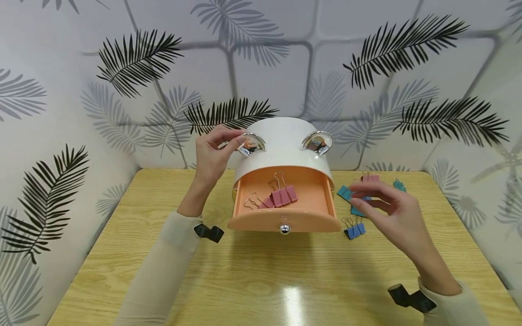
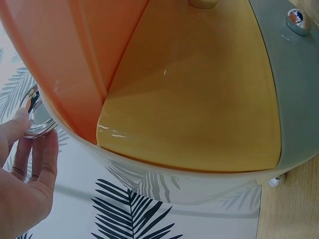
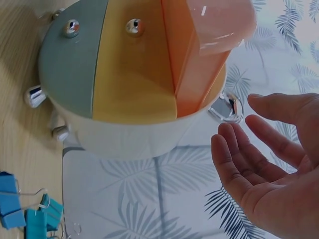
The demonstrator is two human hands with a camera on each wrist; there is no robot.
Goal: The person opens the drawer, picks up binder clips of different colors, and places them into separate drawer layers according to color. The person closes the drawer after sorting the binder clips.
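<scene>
My left hand (image 1: 212, 154) pinches the left silver ear (image 1: 253, 144) of a white rounded drawer box (image 1: 281, 151), thumb in front and fingers behind. The box's top orange drawer (image 1: 314, 192) is pulled out, with pink binder clips (image 1: 284, 196) lying in it and a silver knob on its front. To the right of the box hovers my right hand (image 1: 393, 213), fingers loosely bent and nothing between them in the right wrist view. Beneath and beside it lie a blue binder clip (image 1: 355, 231), teal binder clips (image 1: 344, 193) and a pink binder clip (image 1: 370, 178), partly covered by the hand.
Below the orange drawer, a yellow drawer (image 2: 189, 99) and a grey-green drawer (image 2: 301, 84) are closed. Short silver feet (image 3: 35, 96) support the box on the wooden table (image 1: 122, 253). Leaf-patterned wall covering (image 1: 269, 77) surrounds the table's back and sides.
</scene>
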